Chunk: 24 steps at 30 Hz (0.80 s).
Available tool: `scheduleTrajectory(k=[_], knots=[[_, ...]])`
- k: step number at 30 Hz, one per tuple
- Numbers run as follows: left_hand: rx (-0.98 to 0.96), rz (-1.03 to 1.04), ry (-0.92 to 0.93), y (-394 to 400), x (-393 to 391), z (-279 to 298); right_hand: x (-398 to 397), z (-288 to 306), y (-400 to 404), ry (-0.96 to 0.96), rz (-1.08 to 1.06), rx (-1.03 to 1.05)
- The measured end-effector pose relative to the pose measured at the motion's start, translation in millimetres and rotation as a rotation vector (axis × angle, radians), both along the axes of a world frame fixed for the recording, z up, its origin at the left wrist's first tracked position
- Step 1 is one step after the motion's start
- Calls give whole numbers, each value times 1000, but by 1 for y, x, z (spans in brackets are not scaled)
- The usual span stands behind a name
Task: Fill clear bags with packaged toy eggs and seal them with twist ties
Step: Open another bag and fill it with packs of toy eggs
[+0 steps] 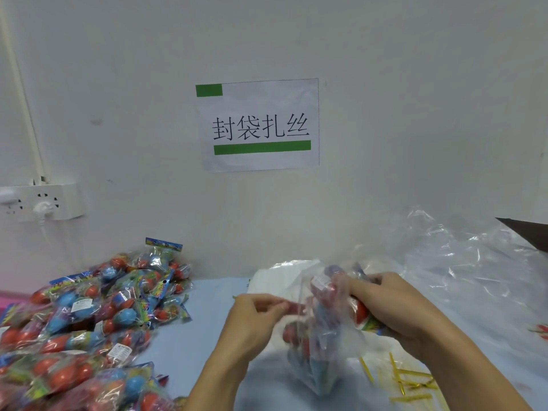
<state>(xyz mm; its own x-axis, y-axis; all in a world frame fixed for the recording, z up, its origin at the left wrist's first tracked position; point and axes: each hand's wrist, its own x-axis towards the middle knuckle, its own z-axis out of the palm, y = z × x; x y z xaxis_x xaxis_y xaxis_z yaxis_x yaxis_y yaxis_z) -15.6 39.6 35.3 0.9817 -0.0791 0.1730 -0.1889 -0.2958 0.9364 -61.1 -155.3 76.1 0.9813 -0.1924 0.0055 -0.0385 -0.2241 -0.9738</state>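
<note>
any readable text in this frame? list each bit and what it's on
"封袋扎丝" on the paper sign taped to the wall, black characters between two green bars.
White stickers on the toy egg packs in the pile at left: printed, too small and blurred to read.
Colourful header cards on those packs, such as the one at the back: lettering blurred, unreadable.
Nothing legible on the clear bag in the hands or on the wall socket.
</note>
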Motion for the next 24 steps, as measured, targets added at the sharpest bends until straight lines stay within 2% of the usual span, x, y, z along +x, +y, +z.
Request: scheduleTrajectory(k=[2,4,8,10,12,15,21,24], knots=[[-74,52,-159,-2,-4,12,0,2,-3,-19,-38,-8],[-15,46,-252,-4,-9,19,1,2,-7,-30,-53,-39],[406,-300,-132,-7,-17,13,-3,2,-18,46,-31,-132],[486,-376,-66,-8,-19,11,-8,5,-26,125,28,-176],[467,-329,-75,-5,-17,13,-12,7,-32,177,78,-177],[315,-245,-97,1,-12,15,-11,5,-34,198,109,-118],[125,-159,-22,3,-7,14,-6,2,-29,144,192,153],[125,-111,-17,4,-7,15,-9,5,-32,114,208,287]])
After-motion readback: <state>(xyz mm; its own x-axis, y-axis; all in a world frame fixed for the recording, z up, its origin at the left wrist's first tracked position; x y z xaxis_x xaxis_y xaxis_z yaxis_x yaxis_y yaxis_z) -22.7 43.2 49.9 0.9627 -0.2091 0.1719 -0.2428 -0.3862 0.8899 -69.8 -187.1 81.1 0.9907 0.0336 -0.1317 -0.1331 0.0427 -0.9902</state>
